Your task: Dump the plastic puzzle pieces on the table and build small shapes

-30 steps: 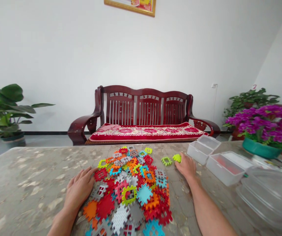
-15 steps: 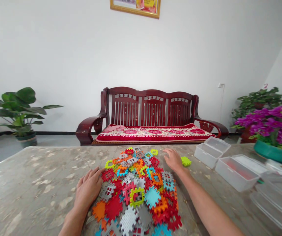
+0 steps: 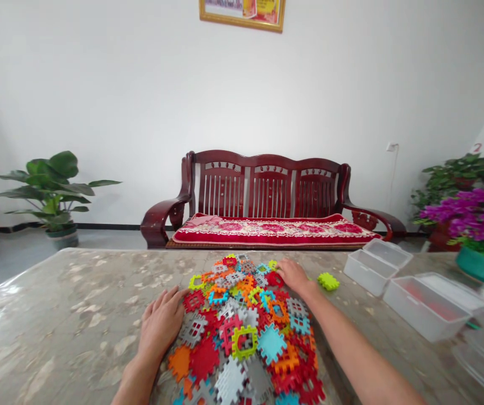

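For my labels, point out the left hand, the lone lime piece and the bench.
Left hand (image 3: 162, 319): head view, back of hand.
Lone lime piece (image 3: 328, 281): head view, solid middle.
Bench (image 3: 270, 183): head view, backrest.

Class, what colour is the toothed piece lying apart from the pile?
The toothed piece is bright yellow-green, seen best in the head view.

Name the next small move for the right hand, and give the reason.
Probably pinch the small lime piece at the pile's far right edge and draw it rightward: the right hand's fingertips are right by it, and another lime piece lies apart from the pile, beyond the right forearm.
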A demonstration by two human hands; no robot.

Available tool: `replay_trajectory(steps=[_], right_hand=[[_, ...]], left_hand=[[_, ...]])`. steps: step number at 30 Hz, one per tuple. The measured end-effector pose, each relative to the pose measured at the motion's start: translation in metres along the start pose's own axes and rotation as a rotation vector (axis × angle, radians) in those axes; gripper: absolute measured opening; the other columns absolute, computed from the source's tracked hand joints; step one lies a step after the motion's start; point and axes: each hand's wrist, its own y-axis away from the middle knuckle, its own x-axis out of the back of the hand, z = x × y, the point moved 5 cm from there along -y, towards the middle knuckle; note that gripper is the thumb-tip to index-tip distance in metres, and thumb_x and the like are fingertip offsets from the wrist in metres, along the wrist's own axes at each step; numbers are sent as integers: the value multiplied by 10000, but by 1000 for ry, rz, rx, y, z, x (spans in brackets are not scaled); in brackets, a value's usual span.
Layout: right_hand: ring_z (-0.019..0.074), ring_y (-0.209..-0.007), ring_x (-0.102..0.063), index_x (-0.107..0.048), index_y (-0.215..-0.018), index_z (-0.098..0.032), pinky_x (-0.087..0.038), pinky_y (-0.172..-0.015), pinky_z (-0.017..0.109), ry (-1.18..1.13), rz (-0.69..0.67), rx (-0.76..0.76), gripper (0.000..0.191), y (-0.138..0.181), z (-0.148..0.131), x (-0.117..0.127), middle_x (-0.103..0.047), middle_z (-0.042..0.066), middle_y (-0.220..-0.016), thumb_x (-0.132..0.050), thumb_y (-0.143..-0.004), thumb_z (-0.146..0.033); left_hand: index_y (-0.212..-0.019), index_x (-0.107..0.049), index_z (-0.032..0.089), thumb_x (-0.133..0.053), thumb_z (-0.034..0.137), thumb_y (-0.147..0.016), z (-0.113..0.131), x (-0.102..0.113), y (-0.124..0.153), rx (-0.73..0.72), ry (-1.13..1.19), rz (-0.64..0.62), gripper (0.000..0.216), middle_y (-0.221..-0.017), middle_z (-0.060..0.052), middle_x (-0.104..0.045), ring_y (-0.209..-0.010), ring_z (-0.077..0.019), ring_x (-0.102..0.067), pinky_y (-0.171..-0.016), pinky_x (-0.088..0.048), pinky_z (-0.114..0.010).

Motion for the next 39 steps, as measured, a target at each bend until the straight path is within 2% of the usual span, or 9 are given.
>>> replay_trajectory(steps=[8,15,21,23,26,29,32,37,39], right_hand=[[240,-1024,-660,-695,-1016,-188,-452,-902,327,73,18,-85,305,13,-11,8,-719,134,-1066,-413,-924,-115],[187,-888,-669,-671,-1065,-211,-434,-732,256,-77,133,-282,365,15,14,23,-739,90,-978,-317,-985,-249],[178,-762,-648,-725,-787,-164,-418,-655,238,-304,76,-174,347,14,11,12,-725,39,-771,-414,-901,-267],[187,-749,-647,-730,-747,-161,-433,-660,244,-376,53,-119,305,15,6,6,-718,29,-732,-468,-855,-276],[206,-814,-661,-753,-878,-166,-477,-710,262,-479,16,-42,240,17,0,0,-747,35,-847,-602,-755,-305],[224,-875,-667,-734,-1037,-170,-504,-762,293,-520,-17,5,400,19,-4,-2,-751,47,-975,-693,-661,-298],[226,-884,-664,-727,-1057,-181,-498,-783,298,-478,-36,4,458,21,-8,0,-748,45,-995,-728,-605,-256],[206,-871,-664,-733,-987,-196,-469,-785,269,-350,-20,-44,308,29,-21,9,-751,52,-967,-670,-687,-225],[221,-926,-661,-727,-981,-196,-462,-824,281,-296,5,-63,272,34,-26,13,-748,67,-990,-645,-724,-232]], left_hand=[[-1315,-602,316,-371,212,-925,-1,0,-1,4,26,13,465,-1454,-17,-526,-1380,-243,-415,-1128,-308,-435],[-1339,-582,305,-343,211,-935,0,0,-1,-3,17,1,479,-1472,-19,-506,-1400,-238,-388,-1138,-294,-429],[-1335,-584,313,-346,217,-934,-2,-5,-3,-7,13,0,476,-1472,-16,-507,-1393,-243,-400,-1140,-295,-437],[-1326,-592,312,-360,220,-929,-2,-6,-3,-9,16,10,470,-1464,-17,-516,-1385,-242,-409,-1138,-297,-432],[-1317,-601,313,-378,214,-917,-3,-6,-3,-9,28,23,468,-1457,-18,-523,-1379,-239,-417,-1132,-304,-425],[-1312,-604,307,-375,213,-917,-3,-5,-4,-9,30,30,466,-1453,-27,-527,-1379,-241,-417,-1135,-301,-429],[-1324,-592,307,-361,215,-930,-3,-5,-4,-4,17,14,467,-1463,-21,-517,-1389,-238,-405,-1141,-293,-425],[-1332,-586,304,-351,211,-939,1,0,-1,-2,0,-1,467,-1466,-21,-514,-1393,-233,-403,-1143,-294,-420],[-1339,-579,303,-344,210,-941,2,2,-1,-7,-7,-3,472,-1469,-21,-511,-1391,-233,-407,-1141,-298,-420]])
